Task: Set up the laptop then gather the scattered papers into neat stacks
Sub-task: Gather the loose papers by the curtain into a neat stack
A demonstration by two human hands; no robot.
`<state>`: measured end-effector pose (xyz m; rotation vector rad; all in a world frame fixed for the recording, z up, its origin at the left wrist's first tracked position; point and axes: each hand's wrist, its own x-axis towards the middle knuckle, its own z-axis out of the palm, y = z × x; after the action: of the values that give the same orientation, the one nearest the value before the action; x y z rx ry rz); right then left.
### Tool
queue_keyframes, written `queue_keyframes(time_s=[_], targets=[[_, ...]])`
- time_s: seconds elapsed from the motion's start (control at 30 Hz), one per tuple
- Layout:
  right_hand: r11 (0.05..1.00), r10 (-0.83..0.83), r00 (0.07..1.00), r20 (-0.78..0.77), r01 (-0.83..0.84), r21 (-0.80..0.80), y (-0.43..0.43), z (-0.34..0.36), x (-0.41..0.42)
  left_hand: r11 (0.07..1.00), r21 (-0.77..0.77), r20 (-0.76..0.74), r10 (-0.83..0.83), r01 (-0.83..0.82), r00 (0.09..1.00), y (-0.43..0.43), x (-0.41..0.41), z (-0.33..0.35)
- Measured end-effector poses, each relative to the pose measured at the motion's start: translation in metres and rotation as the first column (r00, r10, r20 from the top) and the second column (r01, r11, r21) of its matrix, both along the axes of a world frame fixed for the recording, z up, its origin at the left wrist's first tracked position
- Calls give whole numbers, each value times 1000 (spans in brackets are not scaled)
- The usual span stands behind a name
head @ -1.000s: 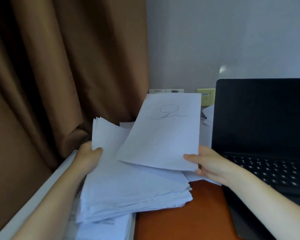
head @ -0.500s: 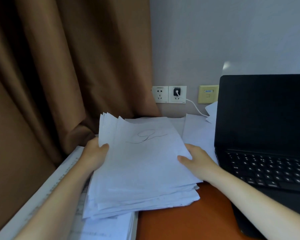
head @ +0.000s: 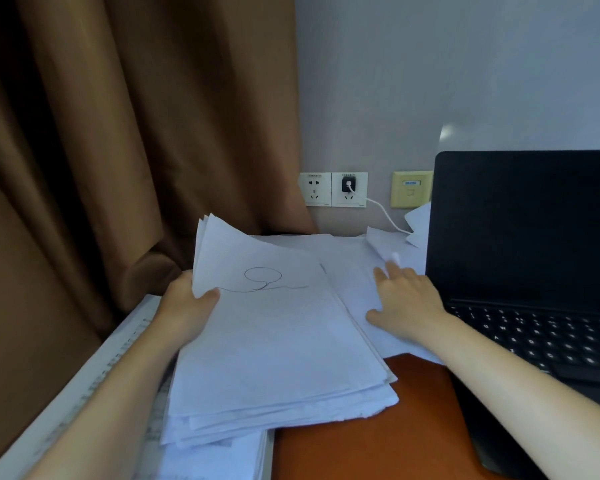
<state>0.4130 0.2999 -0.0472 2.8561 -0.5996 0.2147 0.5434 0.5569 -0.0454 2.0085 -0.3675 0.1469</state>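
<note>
A thick stack of white papers (head: 278, 362) lies tilted at the desk's left; its top sheet bears a pen scribble. My left hand (head: 187, 306) grips the stack's left edge, thumb on top. My right hand (head: 402, 299) lies flat with straight fingers on loose sheets (head: 354, 271) between the stack and the laptop. The black laptop (head: 530, 244) stands open at the right, screen dark, keyboard showing.
A brown curtain (head: 118, 150) hangs at the left. Wall sockets (head: 333, 189) hold a plug with a white cable (head: 385, 216) running behind the laptop. More paper (head: 418, 220) lies near the cable. An orange desk mat (head: 378, 441) lies in front; printed sheets (head: 201, 462) lie under the stack.
The scribbled sheet came down from the air onto the stack. My right hand let go of it and moved right onto the loose sheets beside the laptop.
</note>
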Motion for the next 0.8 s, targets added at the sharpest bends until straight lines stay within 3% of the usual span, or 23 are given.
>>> queue_keyframes(time_s=[0.17,0.27,0.37,0.43,0.6,0.8], targets=[[991,102,980,173,-114,63,-14,0,-2,1000,4,-4,-18,18,1000,1,3,-2],[995,36,985,168,-50,84,-22,-9,-6,999,20,-3,-29,29,1000,1,5,-2],[975,-16,999,-48,5,-223,-21,-8,-8,999,29,-8,-30,30,1000,2,5,-3],[956,-44,992,-121,7,-293,-17,-6,-6,999,17,-2,-28,28,1000,2,5,-3],[966,169,960,224,-116,-229,-28,-19,-4,999,20,-9,-38,38,999,3,3,-2],[951,259,884,390,-163,-263,-18,-15,-1,999,13,-7,-41,41,999,2,3,-1]])
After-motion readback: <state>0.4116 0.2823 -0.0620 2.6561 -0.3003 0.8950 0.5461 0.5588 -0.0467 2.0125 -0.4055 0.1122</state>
